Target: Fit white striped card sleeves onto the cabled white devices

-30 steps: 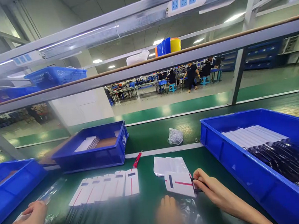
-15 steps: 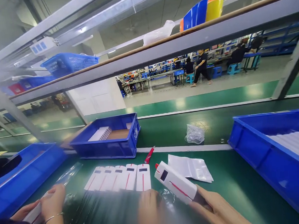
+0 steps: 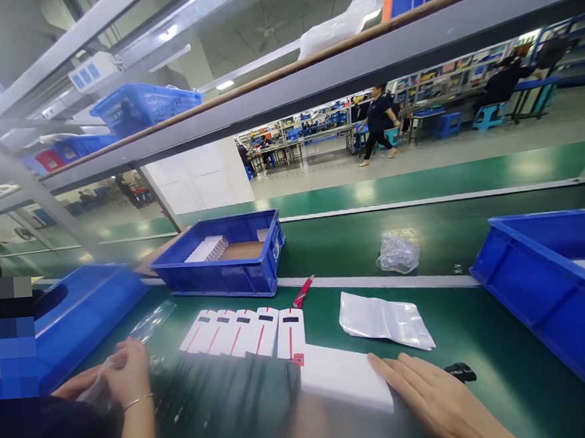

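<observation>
My right hand point(image 3: 435, 396) lies flat with its fingers stretched out on the right end of a white box point(image 3: 341, 379), which rests flat on the green belt point(image 3: 481, 339). A small red tab shows at the box's left corner. My left hand point(image 3: 315, 434) is only a pale blur at the bottom edge, and its fingers cannot be made out. A small black part point(image 3: 461, 371) lies on the belt just right of my right hand. A row of several white sleeves with red stripes point(image 3: 245, 329) lies to the left of the box.
Clear plastic bags point(image 3: 384, 319) and a red cutter point(image 3: 302, 292) lie beyond the box. Blue bins stand at back centre point(image 3: 237, 283), right point(image 3: 527, 282) and left point(image 3: 89, 313). A crumpled bag point(image 3: 398, 253) lies further back. A co-worker's hands point(image 3: 127, 370) hold a clear bag at the left.
The white box, held tilted in my right hand before, now lies flat on the belt under my flat hand. The view has swung left, so the right bin sits nearer the edge.
</observation>
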A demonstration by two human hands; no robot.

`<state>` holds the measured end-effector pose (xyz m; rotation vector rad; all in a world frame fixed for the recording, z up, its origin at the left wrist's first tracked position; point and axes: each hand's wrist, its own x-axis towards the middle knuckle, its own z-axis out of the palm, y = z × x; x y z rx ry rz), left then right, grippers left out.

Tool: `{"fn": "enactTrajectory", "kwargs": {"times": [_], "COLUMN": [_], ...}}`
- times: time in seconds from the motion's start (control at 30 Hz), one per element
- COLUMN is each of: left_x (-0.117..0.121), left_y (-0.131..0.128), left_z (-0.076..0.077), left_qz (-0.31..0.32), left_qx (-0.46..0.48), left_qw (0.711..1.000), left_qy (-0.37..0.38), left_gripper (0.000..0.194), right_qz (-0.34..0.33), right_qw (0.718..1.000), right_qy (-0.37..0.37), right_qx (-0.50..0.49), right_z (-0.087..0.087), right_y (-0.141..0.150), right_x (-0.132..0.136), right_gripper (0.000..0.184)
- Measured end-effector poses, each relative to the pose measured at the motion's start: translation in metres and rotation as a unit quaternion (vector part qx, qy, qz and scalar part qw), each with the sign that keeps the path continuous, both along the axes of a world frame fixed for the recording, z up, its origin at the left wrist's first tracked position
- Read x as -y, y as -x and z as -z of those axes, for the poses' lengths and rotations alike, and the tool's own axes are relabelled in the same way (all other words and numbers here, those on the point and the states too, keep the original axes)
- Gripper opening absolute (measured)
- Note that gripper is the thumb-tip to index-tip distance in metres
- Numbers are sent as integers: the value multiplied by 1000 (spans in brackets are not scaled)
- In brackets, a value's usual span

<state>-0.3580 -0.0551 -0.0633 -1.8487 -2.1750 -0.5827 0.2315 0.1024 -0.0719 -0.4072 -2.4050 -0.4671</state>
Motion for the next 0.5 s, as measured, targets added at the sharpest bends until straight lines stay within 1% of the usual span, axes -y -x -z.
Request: {"fn": "enactTrajectory", "kwargs": {"times": [0.07,0.13,0.2,0.27,0.33,0.37,0.43,0.5], "left_x": [4,4,1,-5,-14,-20,-33,-49], "left_y": [3,5,2,-9,-29,-44,-79,-120], "left_z": [-6,-9,-8,-8,-12,-16,-25,-31], "left_qz": [22,30,36,50,80,96,122,132], "left_qx": [0,26,68,99,109,107,103,105], "left_qw": [1000,999,996,983,967,963,970,977], "left_qy": [22,0,-51,-147,-218,-229,-185,-131], "left_gripper": [42,44,49,53,53,51,44,36], "right_qz": [8,9,8,6,-5,-15,-39,-53], "right_qw": [1000,1000,999,999,999,998,995,989], "right_qy": [1,14,22,28,39,47,79,126], "right_qx": [-2,-10,-22,-34,-37,-39,-47,-64], "right_z": [-1,0,2,3,0,-2,-8,-11], "right_y": [-4,-8,-12,-15,-14,-13,-9,-7], "right_x": [1,0,0,0,2,3,7,10], "right_gripper": [44,45,46,46,41,38,34,34]}}
